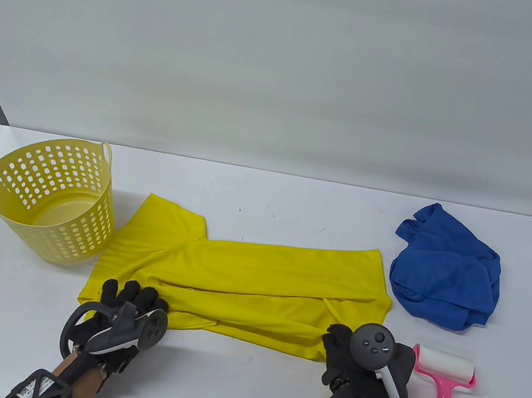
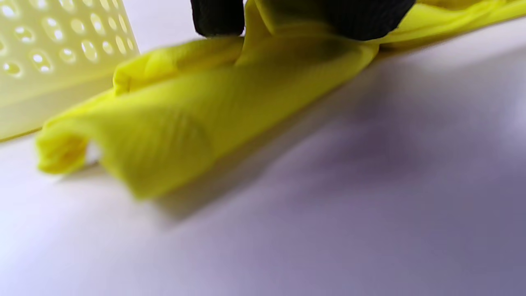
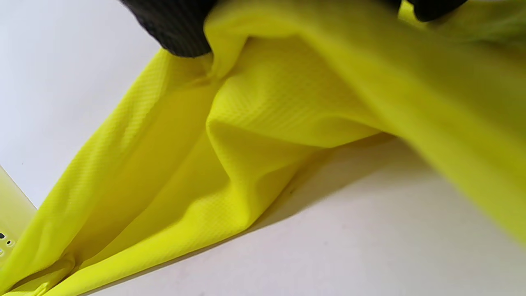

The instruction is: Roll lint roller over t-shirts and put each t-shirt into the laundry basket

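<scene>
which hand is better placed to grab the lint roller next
Right. The lint roller lies on the table just beside the right hand, while the left hand holds the far end of the yellow t-shirt, near the basket.

Right hand [image 1: 361, 362] fingertips hidden under tracker [image 1: 373, 347]; wrist views blurry

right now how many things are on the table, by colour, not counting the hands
yellow: 2, the t-shirt spread flat and the basket at its left
blue: 1, the crumpled t-shirt at the right
pink and white: 1, the lint roller beside the right hand
total: 4
</scene>
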### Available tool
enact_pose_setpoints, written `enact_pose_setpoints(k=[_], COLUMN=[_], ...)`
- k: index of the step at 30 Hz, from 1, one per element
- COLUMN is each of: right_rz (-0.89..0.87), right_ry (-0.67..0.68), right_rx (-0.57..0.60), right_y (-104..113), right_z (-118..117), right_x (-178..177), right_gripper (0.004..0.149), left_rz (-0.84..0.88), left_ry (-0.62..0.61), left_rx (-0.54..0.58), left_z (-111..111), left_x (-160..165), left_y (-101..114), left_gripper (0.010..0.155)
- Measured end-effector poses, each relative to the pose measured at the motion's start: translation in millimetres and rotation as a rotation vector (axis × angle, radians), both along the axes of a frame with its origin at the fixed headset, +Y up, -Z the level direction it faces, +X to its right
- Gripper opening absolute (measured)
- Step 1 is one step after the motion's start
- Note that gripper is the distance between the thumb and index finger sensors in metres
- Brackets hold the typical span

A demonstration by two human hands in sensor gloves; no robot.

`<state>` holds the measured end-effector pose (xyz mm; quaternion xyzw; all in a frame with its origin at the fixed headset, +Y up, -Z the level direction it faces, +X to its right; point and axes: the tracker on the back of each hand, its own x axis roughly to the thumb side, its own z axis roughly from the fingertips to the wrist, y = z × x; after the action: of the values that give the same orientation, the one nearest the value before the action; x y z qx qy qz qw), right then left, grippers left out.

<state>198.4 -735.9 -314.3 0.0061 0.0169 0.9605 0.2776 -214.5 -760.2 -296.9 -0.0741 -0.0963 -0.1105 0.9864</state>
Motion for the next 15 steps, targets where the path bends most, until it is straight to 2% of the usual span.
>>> enact_pose_setpoints(k=[4,7,9,10,12,13,15], right_rz=[0.042,0.063,0.06,0.072,0.121,0.129,0.094], right_ry=[0.005,0.005,0.027,0.041,0.082,0.098,0.111], right_rx=[-0.023,-0.052,-0.1,-0.125,-0.19,-0.237,-0.282], right_y=[0,-1,-3,-4,-7,-8,-10], right_z=[0,0,0,0,0,0,1], right_x=[1,2,3,3,4,5,7], right_gripper=[0.041,0.041,0.041,0.041,0.041,0.042,0.048], left_rz=[0.232,0.493,0.705,0.752,0.822,0.856,0.821], left_ry=[-0.037,-0.217,-0.333,-0.32,-0.347,-0.361,-0.348], left_rx=[0.005,-0.09,-0.196,-0.24,-0.416,-0.441,-0.408], left_z=[9,16,17,18,21,23,24], left_x=[-16,-34,-45,-46,-43,-39,-34], left_y=[25,42,53,56,58,58,56], left_gripper=[0.049,0.047,0.046,0.046,0.05,0.054,0.06])
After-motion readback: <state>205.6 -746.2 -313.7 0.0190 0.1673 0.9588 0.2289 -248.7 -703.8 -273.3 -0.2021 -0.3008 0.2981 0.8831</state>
